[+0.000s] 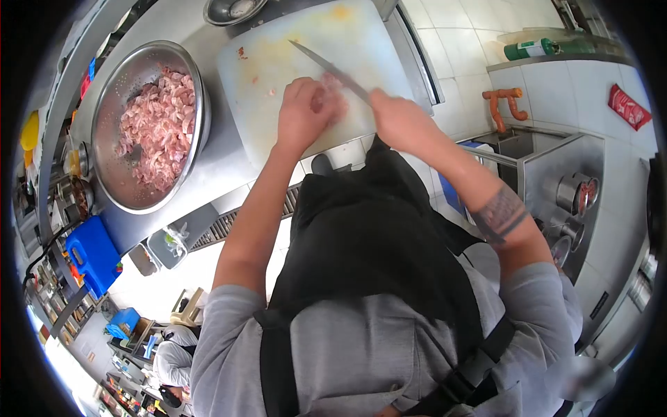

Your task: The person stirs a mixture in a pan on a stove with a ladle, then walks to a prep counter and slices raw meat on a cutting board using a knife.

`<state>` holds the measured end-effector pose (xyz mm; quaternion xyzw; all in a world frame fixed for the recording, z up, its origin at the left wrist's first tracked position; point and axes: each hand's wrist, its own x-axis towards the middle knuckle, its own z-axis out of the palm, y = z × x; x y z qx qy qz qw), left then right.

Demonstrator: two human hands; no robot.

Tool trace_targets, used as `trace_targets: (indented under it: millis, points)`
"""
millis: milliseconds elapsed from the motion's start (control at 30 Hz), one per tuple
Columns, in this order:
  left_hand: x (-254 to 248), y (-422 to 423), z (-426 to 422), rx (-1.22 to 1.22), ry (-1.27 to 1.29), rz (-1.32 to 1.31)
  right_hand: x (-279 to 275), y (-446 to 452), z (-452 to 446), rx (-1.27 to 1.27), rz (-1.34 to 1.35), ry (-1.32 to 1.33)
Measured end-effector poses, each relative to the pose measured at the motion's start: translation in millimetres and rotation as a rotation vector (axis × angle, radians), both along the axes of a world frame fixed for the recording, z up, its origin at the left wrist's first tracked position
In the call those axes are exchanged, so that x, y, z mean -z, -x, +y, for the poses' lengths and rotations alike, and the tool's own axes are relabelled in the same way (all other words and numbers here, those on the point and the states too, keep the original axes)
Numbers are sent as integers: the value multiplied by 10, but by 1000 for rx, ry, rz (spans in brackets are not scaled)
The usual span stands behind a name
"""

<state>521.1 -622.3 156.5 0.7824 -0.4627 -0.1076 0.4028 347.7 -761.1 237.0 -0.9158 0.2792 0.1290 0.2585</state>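
Note:
My right hand (397,119) is closed round the handle of a kitchen knife (332,71), whose blade points up and left over the white cutting board (257,104). Beneath and beside the blade lies a piece of raw meat (333,101). My left hand (300,111) grips that meat from the left, fingers curled against it. Small meat scraps and a yellowish stain mark the board. Left of the board stands a large metal colander (105,149) holding many cut pieces of raw meat (163,125).
A small metal bowl (221,12) sits behind the board on the steel counter (226,156). Below the counter at left are a blue plastic container (95,254) and grey bins (167,247). Another person (174,358) is at lower left. A steel unit (556,156) stands right.

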Motion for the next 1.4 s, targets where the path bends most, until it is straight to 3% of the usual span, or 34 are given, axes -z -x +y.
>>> trace_targets:
  millis: [267,400,533,633,833,900,1033,1067,1100,1167,1267,1400]
  points:
    - [190,-4,-72,70,-8,-86,-417,629,414,68,221,-134]
    - [240,-23,-88,106,38,-97,-52,463,416,78,185,-142]
    - [196,-32,-70,103,-17,-41,496,-150,248,10,-68,-38]
    - [115,-74,-33,153,-50,-63,585,-475,164,-37,-159,-40]
    - [111,-128,233,-82,5,-114,291,95,22,-13,2,13]
    - [52,-81,305,-200,-34,54,140,155,-13,57,-86,25]
    - [-69,13,425,-74,-54,54,-140,176,113,144,-269,65]
    - [-78,49,423,-34,-58,-91,-135,204,178,145,-276,73]
    - [-74,69,415,6,-61,-235,-76,247,255,100,-171,44]
    - [-31,40,415,19,-101,-209,5,325,362,34,-20,15]
    - [-13,-74,479,40,-143,-197,159,391,254,109,25,90]
    - [-121,-143,571,38,-140,-269,-180,338,279,175,-4,84]
